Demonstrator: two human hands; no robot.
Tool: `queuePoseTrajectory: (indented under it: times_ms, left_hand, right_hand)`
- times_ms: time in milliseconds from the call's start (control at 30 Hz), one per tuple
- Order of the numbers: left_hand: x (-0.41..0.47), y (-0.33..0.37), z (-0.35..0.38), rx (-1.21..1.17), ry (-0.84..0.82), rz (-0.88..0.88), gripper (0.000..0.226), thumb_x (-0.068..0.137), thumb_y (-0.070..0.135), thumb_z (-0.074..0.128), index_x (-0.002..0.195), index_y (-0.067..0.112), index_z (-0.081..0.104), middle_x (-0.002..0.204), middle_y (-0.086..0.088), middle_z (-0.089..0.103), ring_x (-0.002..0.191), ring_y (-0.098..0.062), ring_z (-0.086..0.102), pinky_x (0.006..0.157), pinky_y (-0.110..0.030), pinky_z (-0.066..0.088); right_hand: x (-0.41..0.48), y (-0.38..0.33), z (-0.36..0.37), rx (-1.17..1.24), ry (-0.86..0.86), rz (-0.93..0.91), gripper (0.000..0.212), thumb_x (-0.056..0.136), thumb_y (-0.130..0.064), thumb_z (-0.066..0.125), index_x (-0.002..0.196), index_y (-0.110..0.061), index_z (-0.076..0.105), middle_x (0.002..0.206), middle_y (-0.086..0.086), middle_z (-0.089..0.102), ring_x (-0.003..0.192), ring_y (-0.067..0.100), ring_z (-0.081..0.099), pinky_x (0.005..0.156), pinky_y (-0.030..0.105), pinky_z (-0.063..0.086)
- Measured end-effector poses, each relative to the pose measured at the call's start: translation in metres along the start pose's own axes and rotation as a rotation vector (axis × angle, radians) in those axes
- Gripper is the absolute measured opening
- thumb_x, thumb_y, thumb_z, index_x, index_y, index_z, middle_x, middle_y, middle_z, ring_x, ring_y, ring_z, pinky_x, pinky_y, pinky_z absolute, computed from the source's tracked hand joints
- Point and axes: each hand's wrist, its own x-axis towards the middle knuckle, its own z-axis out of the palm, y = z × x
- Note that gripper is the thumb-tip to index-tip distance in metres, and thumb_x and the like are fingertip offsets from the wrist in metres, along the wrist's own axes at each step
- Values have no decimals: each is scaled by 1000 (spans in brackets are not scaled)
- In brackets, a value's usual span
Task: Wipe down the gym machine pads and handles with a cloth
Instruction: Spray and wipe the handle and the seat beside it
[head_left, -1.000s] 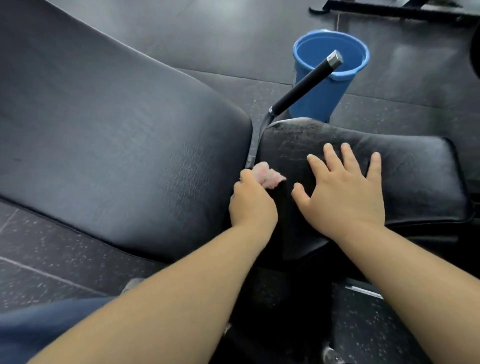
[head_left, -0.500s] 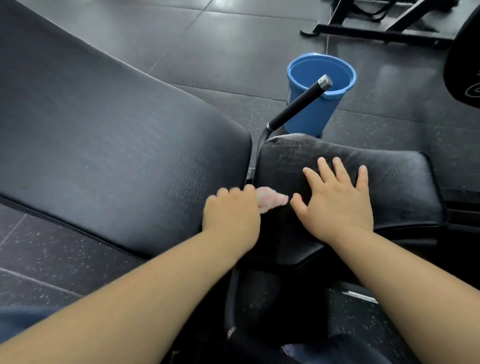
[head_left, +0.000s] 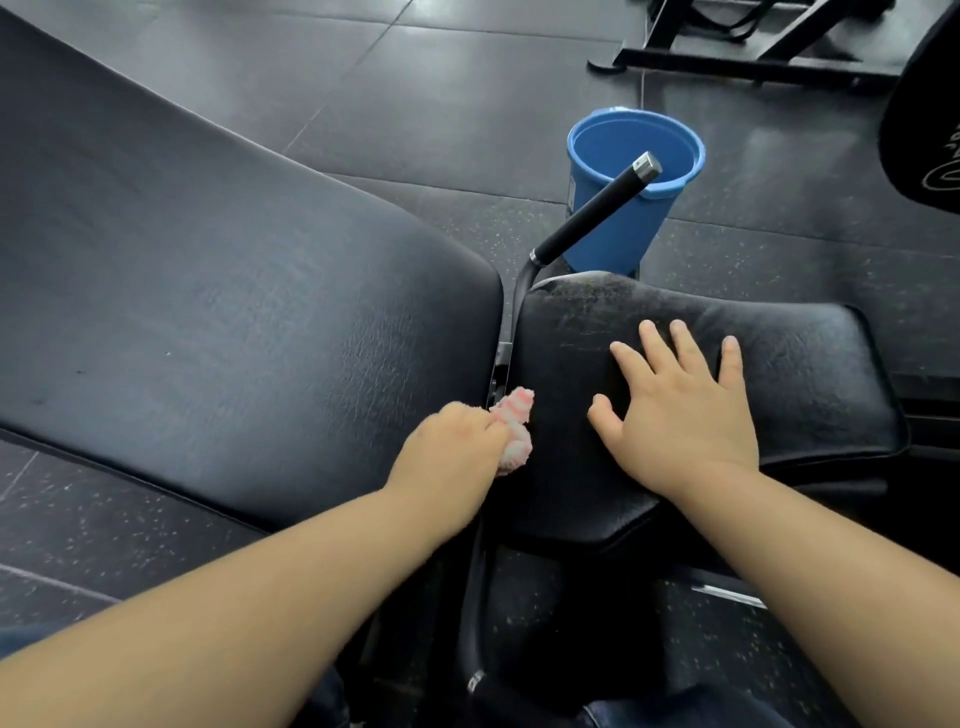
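A long black back pad (head_left: 218, 312) fills the left of the view. A smaller black seat pad (head_left: 810, 374), scuffed at its far edge, lies to its right. My left hand (head_left: 452, 457) grips a bunched pink-and-white cloth (head_left: 514, 431) at the gap between the two pads, against the seat pad's left edge. My right hand (head_left: 680, 415) rests flat on the seat pad with fingers spread. A black handle (head_left: 597, 208) with a metal end cap rises from the gap toward the far right.
A blue bucket (head_left: 623, 218) stands on the dark rubber floor just behind the handle. A black machine frame (head_left: 737, 62) crosses the far right floor, and a black round pad with white lettering (head_left: 930, 130) shows at the right edge.
My left hand has turned and slid slightly down the gap with the cloth. My right hand stays flat on the seat pad. The view has tilted up, showing more floor.
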Motion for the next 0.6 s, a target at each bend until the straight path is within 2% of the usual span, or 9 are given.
queuePoseTrajectory:
  times_ms: [67, 133, 200, 367, 467, 600]
  left_hand:
    - [27, -6, -2, 113, 50, -99, 23, 89, 17, 57, 111, 22, 55, 108, 2, 63, 104, -24, 56, 74, -31, 34]
    - [54, -14, -2, 119, 61, -170, 31, 90, 25, 60, 118, 23, 47, 108, 2, 63, 104, -24, 56, 73, -31, 32]
    - [68, -18, 3, 128, 78, -155, 35, 91, 25, 61, 120, 24, 41, 107, 3, 62, 99, -23, 55, 70, -32, 32]
    - [47, -12, 14, 65, 77, -120, 20, 90, 18, 60, 103, 24, 46, 104, 4, 58, 95, -20, 51, 69, -29, 30]
    - [23, -15, 6, -26, 21, -51, 20, 90, 17, 54, 93, 27, 37, 102, 4, 61, 99, -22, 52, 69, -30, 30]
    - [10, -12, 0, 95, -69, 92, 18, 88, 23, 54, 91, 28, 37, 101, 4, 63, 97, -22, 57, 71, -30, 26]
  right_hand:
    - [1, -1, 2, -6, 10, 3, 66, 95, -59, 27, 155, -31, 25, 167, 0, 12, 154, 24, 1, 120, 56, -3]
    - [2, -1, 4, -9, 10, 3, 65, 95, -59, 29, 155, -31, 26, 167, 0, 12, 154, 24, 2, 120, 56, -3]
    - [2, -1, 5, -5, 10, 6, 65, 95, -59, 29, 155, -31, 26, 167, 0, 12, 154, 24, 2, 120, 55, -3]
    - [1, 0, 5, 13, 32, 10, 65, 95, -59, 33, 153, -32, 30, 166, -1, 16, 154, 23, 5, 120, 55, -3]
    - [2, -1, 6, 17, 38, 7, 65, 94, -59, 33, 152, -31, 33, 165, 0, 19, 154, 24, 7, 120, 55, -3]
    - [1, -3, 5, 9, 48, 21, 72, 86, -59, 23, 149, -29, 41, 163, 1, 27, 152, 26, 14, 119, 56, 0]
